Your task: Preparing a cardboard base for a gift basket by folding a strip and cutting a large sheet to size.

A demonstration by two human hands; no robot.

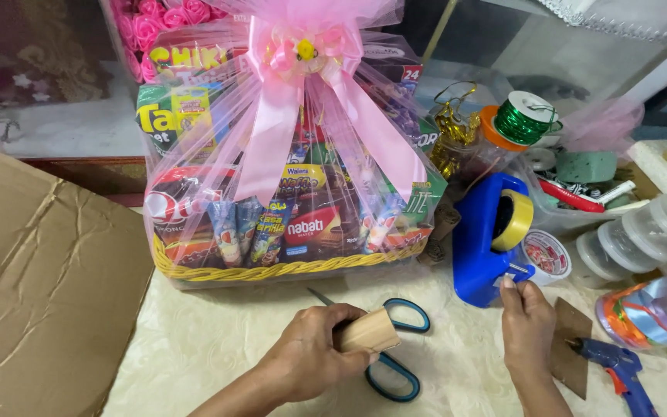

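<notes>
My left hand [312, 351] is closed around a small tan rolled piece of paper or card [367, 333], held just above a pair of blue-handled scissors [395, 347] lying on the cream tablecloth. My right hand [526, 324] pinches the free end of the clear tape at the cutter of a blue tape dispenser [476, 247], which carries a yellowish tape roll [512, 220]. Behind both hands stands a wrapped gift basket [287, 266] of snack packets, covered in clear film and tied with a pink ribbon bow [291, 54].
A large flattened cardboard sheet [40, 278] lies at the left. At the right are a blue glue gun [619, 371] on a brown card, a spool of green wire [523, 120], clear plastic tubs [642, 232], ribbon rolls [654, 313] and a small round tin [546, 255].
</notes>
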